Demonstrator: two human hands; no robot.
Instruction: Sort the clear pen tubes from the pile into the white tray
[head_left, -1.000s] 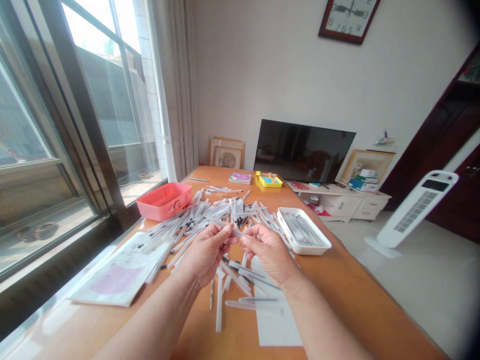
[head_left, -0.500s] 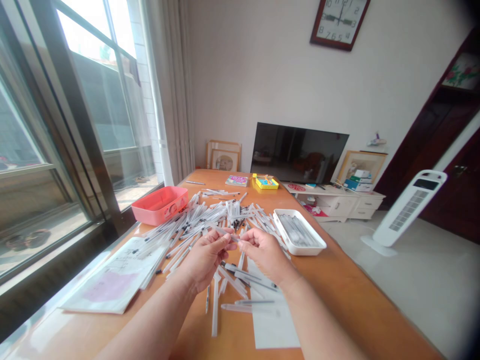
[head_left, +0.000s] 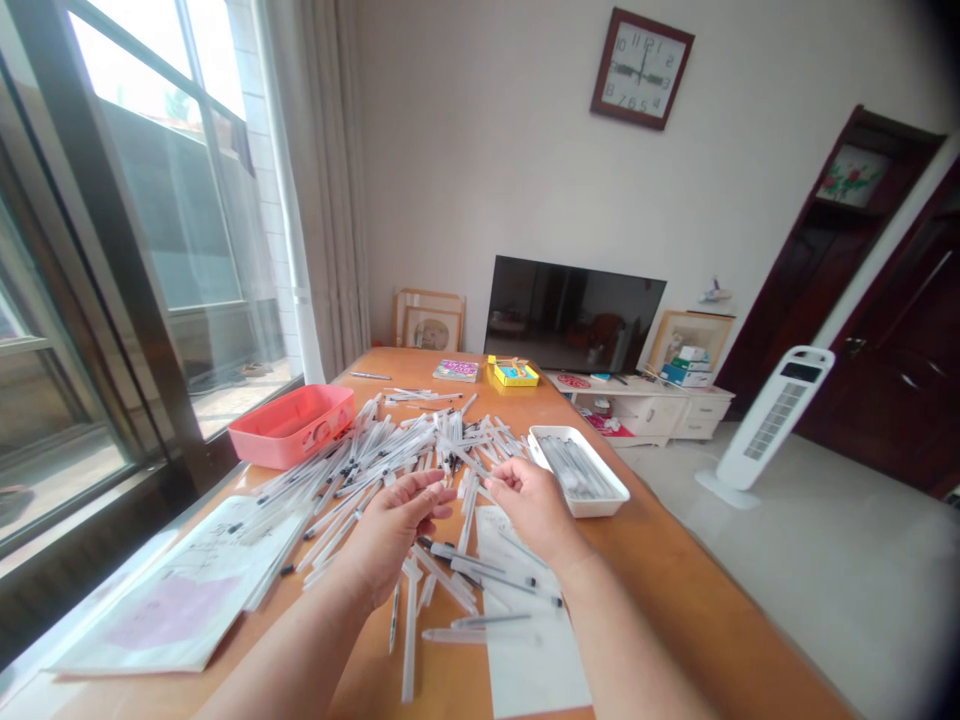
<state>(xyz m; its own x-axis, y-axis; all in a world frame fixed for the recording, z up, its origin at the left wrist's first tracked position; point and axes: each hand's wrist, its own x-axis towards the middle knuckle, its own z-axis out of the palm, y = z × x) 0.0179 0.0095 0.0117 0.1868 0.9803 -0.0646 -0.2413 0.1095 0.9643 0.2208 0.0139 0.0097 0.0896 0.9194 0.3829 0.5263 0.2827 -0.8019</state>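
My right hand (head_left: pixel 534 508) is pinched on a slim translucent pen barrel (head_left: pixel 472 461), which slants up and left from the fingertips over the pile. To its left, my left hand (head_left: pixel 401 525) has thumb and forefinger drawn together; anything between them is too small to make out. A gap separates the two hands. Beyond them spreads a heap of clear pen parts (head_left: pixel 390 440), some with black ends. Several loose pens (head_left: pixel 491 570) lie below the hands, partly on a white paper sheet (head_left: pixel 529 670).
A white tray (head_left: pixel 616 497) holding many pens stands at the right. At the left are a coral-red basket (head_left: pixel 255 445) and a paper booklet (head_left: pixel 157 610). Farther back lie a yellow box (head_left: pixel 516 378) and a colourful booklet (head_left: pixel 456 371). The table's right edge runs diagonally beyond the tray.
My hands have moved apart from where they met at the pen part. The barrel now stays with my right hand. The view has shifted slightly right and up.
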